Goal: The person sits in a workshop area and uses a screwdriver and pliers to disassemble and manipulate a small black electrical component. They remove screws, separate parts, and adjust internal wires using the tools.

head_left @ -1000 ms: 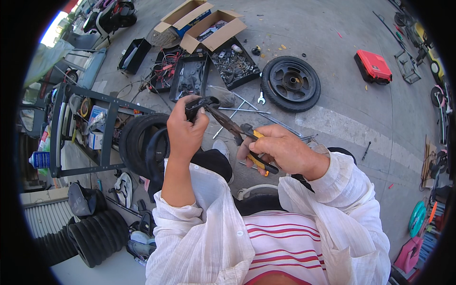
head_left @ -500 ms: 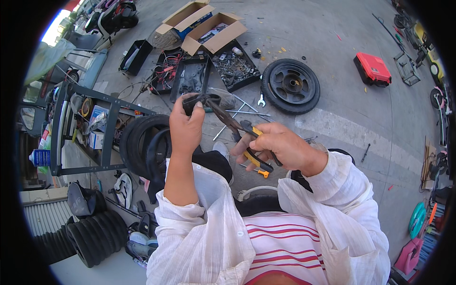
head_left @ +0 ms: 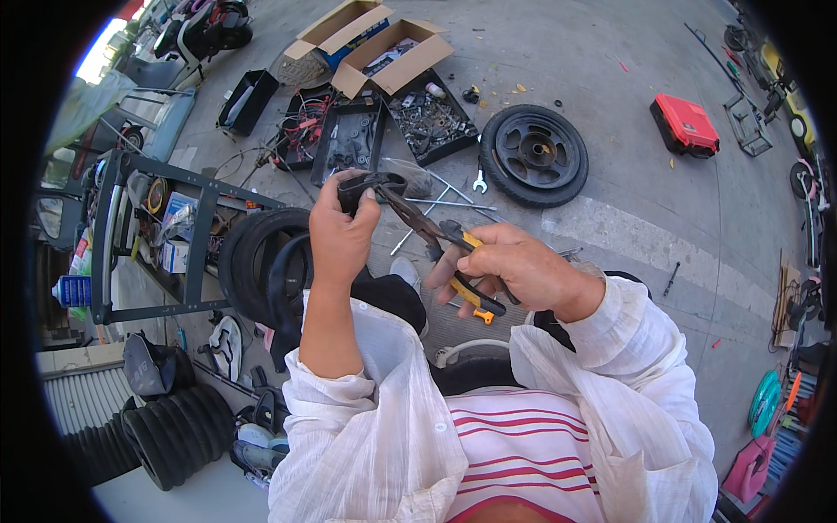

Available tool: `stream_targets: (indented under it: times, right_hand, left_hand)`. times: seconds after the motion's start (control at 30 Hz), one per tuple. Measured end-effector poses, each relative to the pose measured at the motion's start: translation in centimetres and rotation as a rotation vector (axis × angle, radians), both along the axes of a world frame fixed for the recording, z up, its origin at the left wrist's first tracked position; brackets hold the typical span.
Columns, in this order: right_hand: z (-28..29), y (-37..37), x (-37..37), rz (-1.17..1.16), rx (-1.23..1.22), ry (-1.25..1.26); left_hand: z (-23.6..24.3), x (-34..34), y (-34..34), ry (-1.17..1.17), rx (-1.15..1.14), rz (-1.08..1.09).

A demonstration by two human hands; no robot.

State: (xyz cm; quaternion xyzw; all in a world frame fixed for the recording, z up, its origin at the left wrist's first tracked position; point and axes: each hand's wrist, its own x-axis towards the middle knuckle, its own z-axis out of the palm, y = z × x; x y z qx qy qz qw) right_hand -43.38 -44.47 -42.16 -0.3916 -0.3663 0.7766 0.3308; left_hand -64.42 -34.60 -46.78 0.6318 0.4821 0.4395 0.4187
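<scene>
- Landmark: one black spoked wheel [head_left: 534,157] with tyre, lying flat on the concrete floor [head_left: 619,52].
- Markings: a blue container [head_left: 72,292], far left of the wheel, bears a printed label; a dark pouch [head_left: 150,366], left and nearer the person than the wheel, bears pale lettering.
- Count, left of and beyond the wheel: two open cardboard boxes [head_left: 397,59].
- Count, left of the wheel: three shallow black trays [head_left: 347,144], holding small parts and wiring.
- Count, right of the wheel: one red case [head_left: 686,125].
- Count, just beside the wheel's left edge: one open-ended wrench [head_left: 480,183].
- Pliers [head_left: 424,228]: one pair, held above the floor, left of and nearer the person than the wheel. Long axis diagonal; jaws point forward-left, yellow-and-black handles back-right.
- Right grip [head_left: 532,268]: closed around the pliers' handles.
- Left grip [head_left: 343,234]: thumb and fingers clamped on one black looped part [head_left: 388,181].
- Pliers' jaws: at the looped part; whether they bite it cannot be determined.
</scene>
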Motion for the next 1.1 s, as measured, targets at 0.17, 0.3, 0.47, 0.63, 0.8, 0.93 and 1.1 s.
stream_targets:
  times: [0.17,0.3,0.47,0.63,0.8,0.93,1.1]
  right_hand:
    - [-0.8,0.1,0.2,0.026,0.034,-0.051]
    - [-0.2,0.0,0.3,0.044,0.084,-0.132]
    - [0.1,0.0,0.6,0.042,0.089,-0.134]
    - [-0.2,0.0,0.7,0.055,0.103,-0.176]
    - [-0.2,0.0,0.7,0.061,0.108,-0.192]
    - [-0.4,0.0,0.7,0.065,0.096,-0.194]
    - [-0.1,0.1,0.9,0.086,0.124,-0.228]
  left_hand:
    - [0.7,0.0,-0.3,0.109,0.025,-0.016]
    - [1.3,0.2,-0.7,0.195,0.081,-0.01]
    - [1.0,-0.1,-0.7,0.199,0.095,-0.005]
    - [1.6,0.0,-0.9,0.246,0.112,-0.026]
    - [1.5,0.1,-0.9,0.264,0.124,-0.044]
    - [1.2,-0.1,-0.8,0.311,0.179,-0.05]
    - [1.4,-0.3,-0.8,0.318,0.14,-0.048]
